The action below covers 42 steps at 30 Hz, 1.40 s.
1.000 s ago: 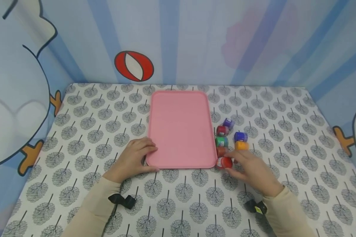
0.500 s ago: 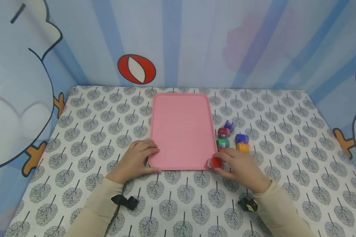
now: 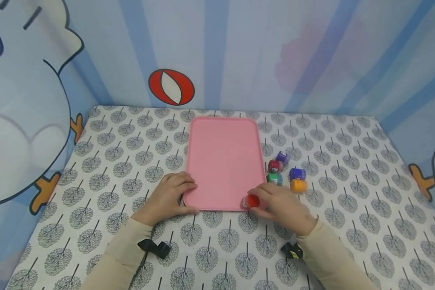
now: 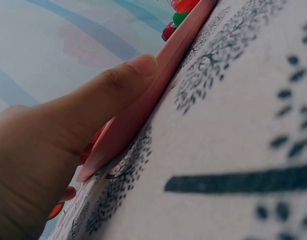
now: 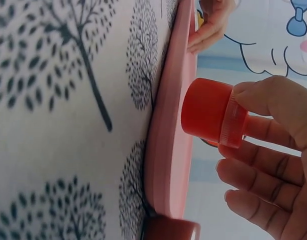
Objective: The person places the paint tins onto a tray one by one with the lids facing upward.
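My right hand [image 3: 285, 206] pinches a small red paint jar [image 3: 252, 201] between thumb and fingers, over the near right corner of the pink tray [image 3: 224, 157]. In the right wrist view the red jar [image 5: 208, 110] lies sideways, its ridged ring by the thumb; the other fingers are spread. My left hand [image 3: 166, 197] rests at the tray's near left corner, fingers over the side rim. Its thumb [image 4: 118, 85] lies straight along the front rim in the left wrist view. Part of a brown jar [image 5: 168, 228] shows at the bottom of the right wrist view.
Right of the tray lie several small jars: purple [image 3: 283, 157], dark red [image 3: 275, 166], green [image 3: 274, 179], blue [image 3: 297, 174] and orange [image 3: 299, 185]. A tree-print cloth [image 3: 217, 249] covers the table. A printed fabric wall [image 3: 239, 56] stands behind it.
My right hand has carried the red jar leftward, from beside the tray to over its near right corner. My left hand stays at the tray's corner. The head view has shifted slightly.
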Tool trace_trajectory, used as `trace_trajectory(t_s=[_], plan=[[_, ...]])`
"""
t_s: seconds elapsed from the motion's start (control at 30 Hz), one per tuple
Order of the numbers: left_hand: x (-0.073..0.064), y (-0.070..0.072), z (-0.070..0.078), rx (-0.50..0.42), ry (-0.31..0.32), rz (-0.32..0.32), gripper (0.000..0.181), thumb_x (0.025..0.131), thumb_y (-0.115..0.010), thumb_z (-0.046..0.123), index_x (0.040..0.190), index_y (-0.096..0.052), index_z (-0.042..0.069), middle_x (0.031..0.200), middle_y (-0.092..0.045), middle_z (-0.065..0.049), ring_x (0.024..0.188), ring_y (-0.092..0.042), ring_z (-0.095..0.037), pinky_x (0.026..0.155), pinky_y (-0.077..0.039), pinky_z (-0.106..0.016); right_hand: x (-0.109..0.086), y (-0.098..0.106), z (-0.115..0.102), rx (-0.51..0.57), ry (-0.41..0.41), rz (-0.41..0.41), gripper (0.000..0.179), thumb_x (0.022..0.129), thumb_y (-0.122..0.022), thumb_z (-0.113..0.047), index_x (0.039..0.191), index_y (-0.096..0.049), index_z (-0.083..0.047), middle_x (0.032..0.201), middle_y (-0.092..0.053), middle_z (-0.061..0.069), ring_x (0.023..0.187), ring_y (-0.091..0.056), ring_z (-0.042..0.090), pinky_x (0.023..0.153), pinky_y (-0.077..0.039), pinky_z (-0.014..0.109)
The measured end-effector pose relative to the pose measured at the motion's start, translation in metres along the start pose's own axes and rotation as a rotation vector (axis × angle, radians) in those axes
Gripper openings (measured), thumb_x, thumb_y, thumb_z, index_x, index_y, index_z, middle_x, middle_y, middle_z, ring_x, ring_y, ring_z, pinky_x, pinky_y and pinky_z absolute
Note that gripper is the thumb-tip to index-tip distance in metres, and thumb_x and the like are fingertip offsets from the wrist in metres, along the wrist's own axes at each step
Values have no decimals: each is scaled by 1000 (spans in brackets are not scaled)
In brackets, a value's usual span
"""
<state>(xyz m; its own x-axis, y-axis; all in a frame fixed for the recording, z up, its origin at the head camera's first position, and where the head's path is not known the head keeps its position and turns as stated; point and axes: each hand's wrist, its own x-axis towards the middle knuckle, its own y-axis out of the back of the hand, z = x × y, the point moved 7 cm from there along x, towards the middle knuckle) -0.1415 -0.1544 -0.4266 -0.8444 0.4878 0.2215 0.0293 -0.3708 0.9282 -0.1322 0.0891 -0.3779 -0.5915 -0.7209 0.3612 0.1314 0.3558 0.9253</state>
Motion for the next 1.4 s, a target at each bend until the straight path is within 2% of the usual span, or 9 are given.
trace_trajectory(t_s=[0.5,0.93,1.4], plan=[[-1,-2,0,26,-4,7,74,66,-75,62,119,-65,10,127,-62,-4,127,-51,-24,113,-34,-46,15,-17,-8,-62,4,-1,39,74,-79,-35,103,-69,-11,92,-70,0,80,-66,11,67,-57,21],[-1,-1,0,41,-13,31,73,66,-76,62,118,-66,12,125,-63,-3,126,-52,-22,112,-35,-45,25,-23,-12,-15,-2,-12,35,77,-78,-33,103,-69,-10,96,-70,0,88,-67,12,80,-57,23],[-1,-1,1,36,1,29,72,66,-76,60,118,-66,11,125,-63,-3,127,-51,-24,112,-35,-46,24,-26,-12,4,-22,-56,39,79,-76,-35,107,-68,-9,100,-69,2,92,-66,14,84,-57,26]])
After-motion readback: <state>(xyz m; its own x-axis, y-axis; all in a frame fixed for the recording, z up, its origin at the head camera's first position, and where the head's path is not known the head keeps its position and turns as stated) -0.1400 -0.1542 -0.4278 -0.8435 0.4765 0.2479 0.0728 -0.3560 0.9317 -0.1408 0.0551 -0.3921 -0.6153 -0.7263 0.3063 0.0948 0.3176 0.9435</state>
